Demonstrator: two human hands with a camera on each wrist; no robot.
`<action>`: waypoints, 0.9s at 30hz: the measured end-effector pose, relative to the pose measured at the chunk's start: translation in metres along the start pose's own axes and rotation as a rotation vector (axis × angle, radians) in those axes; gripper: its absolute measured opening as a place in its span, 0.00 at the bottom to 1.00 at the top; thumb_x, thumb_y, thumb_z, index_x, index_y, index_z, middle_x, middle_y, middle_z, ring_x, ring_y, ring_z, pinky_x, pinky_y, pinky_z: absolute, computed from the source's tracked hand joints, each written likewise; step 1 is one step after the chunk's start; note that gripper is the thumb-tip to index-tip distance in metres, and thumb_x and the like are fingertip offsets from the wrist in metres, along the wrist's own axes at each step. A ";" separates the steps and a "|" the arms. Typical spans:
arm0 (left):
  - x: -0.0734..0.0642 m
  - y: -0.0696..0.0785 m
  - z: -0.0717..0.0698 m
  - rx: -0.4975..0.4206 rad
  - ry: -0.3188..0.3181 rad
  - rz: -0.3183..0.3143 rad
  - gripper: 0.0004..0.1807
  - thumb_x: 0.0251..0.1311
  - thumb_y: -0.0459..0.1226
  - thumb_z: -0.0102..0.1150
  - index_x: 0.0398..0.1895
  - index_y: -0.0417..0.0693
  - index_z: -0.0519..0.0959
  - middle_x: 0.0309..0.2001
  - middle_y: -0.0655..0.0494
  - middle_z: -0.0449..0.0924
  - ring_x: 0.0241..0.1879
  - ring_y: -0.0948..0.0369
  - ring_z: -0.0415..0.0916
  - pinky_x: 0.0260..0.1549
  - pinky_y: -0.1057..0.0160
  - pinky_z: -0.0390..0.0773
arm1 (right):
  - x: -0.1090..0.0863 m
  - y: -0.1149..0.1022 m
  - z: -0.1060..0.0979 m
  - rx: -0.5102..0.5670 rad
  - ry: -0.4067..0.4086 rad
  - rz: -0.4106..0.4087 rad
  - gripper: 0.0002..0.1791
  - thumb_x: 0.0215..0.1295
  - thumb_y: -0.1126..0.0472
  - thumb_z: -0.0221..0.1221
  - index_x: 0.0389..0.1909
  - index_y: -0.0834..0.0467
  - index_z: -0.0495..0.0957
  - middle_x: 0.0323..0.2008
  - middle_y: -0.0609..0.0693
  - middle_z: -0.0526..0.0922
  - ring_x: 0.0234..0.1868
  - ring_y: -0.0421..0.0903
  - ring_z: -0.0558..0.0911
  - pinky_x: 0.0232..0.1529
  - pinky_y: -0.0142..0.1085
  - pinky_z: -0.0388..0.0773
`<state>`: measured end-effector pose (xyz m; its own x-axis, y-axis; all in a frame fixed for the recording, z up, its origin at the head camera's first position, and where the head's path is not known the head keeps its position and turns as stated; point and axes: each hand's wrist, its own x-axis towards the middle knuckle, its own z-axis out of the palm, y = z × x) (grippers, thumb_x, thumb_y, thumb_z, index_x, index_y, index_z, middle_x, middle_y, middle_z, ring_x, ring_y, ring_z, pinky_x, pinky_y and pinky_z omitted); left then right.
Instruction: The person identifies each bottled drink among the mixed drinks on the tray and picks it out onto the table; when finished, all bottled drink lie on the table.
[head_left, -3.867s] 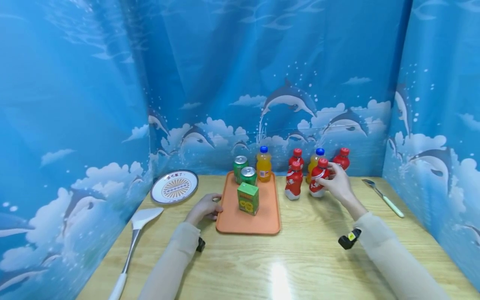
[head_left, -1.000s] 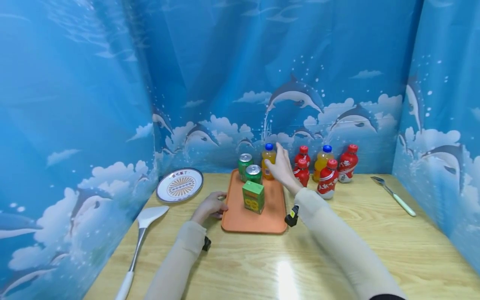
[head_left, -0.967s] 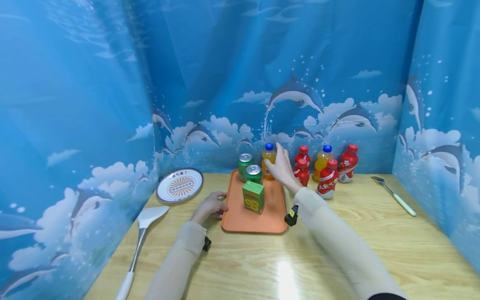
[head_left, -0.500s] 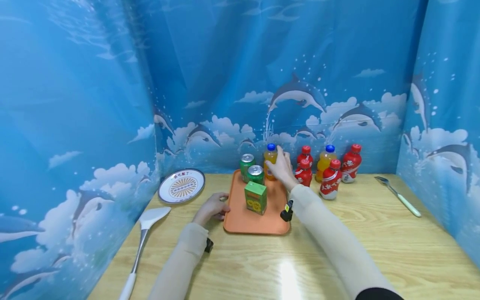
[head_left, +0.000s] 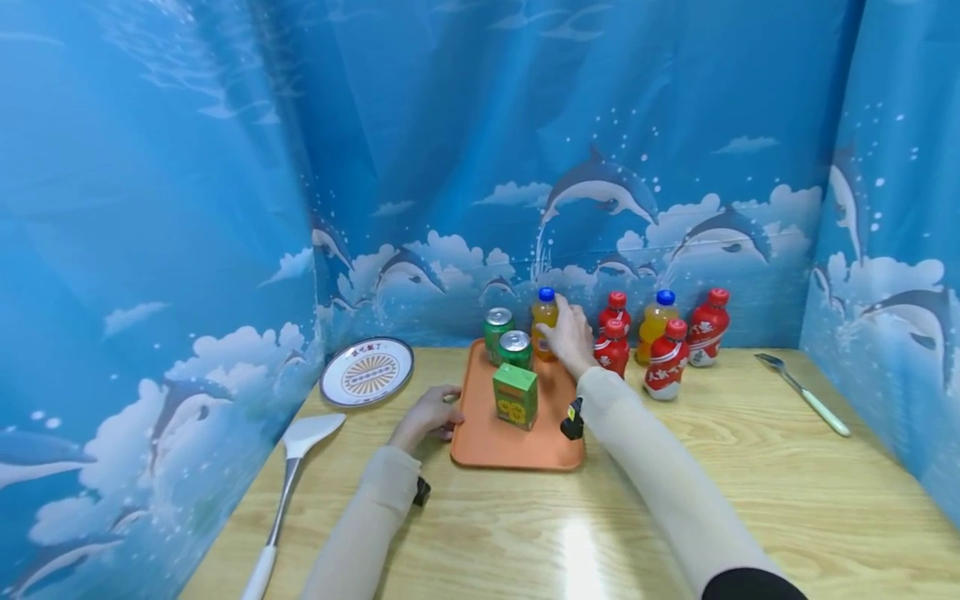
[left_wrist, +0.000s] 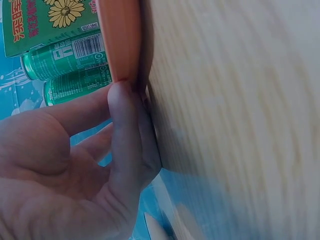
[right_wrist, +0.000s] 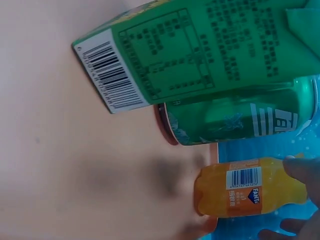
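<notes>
In the head view, an orange tray (head_left: pixel 480 454) holds two green cans (head_left: pixel 515 350), a green chrysanthemum drink carton (head_left: pixel 514 398) and a blue-capped orange soda bottle (head_left: pixel 543 333). With fingertips and thumb, my left hand (head_left: pixel 429 415) pinches the tray's left rim. The left wrist view shows that rim (left_wrist: pixel 120 45) between thumb and fingers. My right hand (head_left: pixel 572 337) is at the soda bottle's upper right side, thumb in front and fingers curled behind. Thumb and bottle (right_wrist: pixel 250 187) meet near its neck in the right wrist view; the far fingers are partly cut off.
Several red bottles (head_left: pixel 666 362) and another orange soda bottle (head_left: pixel 654 325) stand right of the tray. A fork-like utensil (head_left: pixel 806 396) lies at far right. Left are a patterned plate (head_left: pixel 367 372) and a white spatula (head_left: pixel 288 475). Dolphin-print curtains (head_left: pixel 465 167) surround the table.
My right hand has left a red bottle, which stands on the table, and moved left to the soda bottle, its fingers closing in. My left hand stays at the tray; the view shifts slightly.
</notes>
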<state>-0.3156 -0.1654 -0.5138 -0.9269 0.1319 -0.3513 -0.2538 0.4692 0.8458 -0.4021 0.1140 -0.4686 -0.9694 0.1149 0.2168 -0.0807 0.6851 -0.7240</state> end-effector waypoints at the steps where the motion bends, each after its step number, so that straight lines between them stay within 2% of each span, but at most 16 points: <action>1: 0.000 0.001 0.000 -0.003 0.001 -0.004 0.39 0.63 0.23 0.60 0.79 0.42 0.65 0.27 0.54 0.80 0.24 0.63 0.78 0.19 0.70 0.80 | 0.001 0.000 0.000 -0.007 0.008 -0.006 0.40 0.75 0.51 0.64 0.82 0.51 0.59 0.68 0.65 0.72 0.65 0.65 0.77 0.68 0.64 0.78; 8: -0.002 0.002 0.001 0.014 0.007 0.017 0.39 0.62 0.23 0.60 0.79 0.41 0.66 0.28 0.52 0.80 0.24 0.63 0.77 0.19 0.70 0.80 | 0.001 -0.001 -0.003 0.018 0.032 -0.023 0.37 0.73 0.52 0.65 0.79 0.51 0.65 0.66 0.62 0.79 0.63 0.64 0.81 0.63 0.63 0.81; 14: -0.003 0.001 0.003 0.025 0.013 0.011 0.40 0.61 0.23 0.60 0.79 0.43 0.66 0.32 0.49 0.80 0.24 0.62 0.77 0.19 0.70 0.80 | -0.004 -0.005 -0.005 0.019 -0.008 -0.048 0.37 0.74 0.49 0.64 0.80 0.48 0.63 0.67 0.59 0.81 0.63 0.63 0.82 0.64 0.63 0.81; 18: -0.002 0.002 0.004 0.014 0.026 0.018 0.40 0.60 0.23 0.60 0.79 0.43 0.67 0.31 0.50 0.79 0.24 0.62 0.77 0.18 0.70 0.80 | -0.007 -0.011 -0.010 0.019 0.008 -0.083 0.38 0.74 0.48 0.64 0.81 0.47 0.62 0.67 0.60 0.81 0.62 0.63 0.82 0.63 0.64 0.80; 27: -0.006 0.002 0.005 0.025 0.023 0.013 0.40 0.60 0.23 0.59 0.79 0.44 0.66 0.32 0.50 0.80 0.23 0.62 0.77 0.20 0.70 0.81 | -0.012 -0.021 -0.023 -0.001 0.028 -0.088 0.39 0.74 0.47 0.64 0.81 0.43 0.62 0.66 0.57 0.82 0.60 0.61 0.84 0.60 0.59 0.82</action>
<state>-0.3092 -0.1610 -0.5124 -0.9364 0.1184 -0.3304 -0.2346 0.4891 0.8401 -0.3835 0.1150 -0.4408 -0.9517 0.0748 0.2977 -0.1646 0.6941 -0.7008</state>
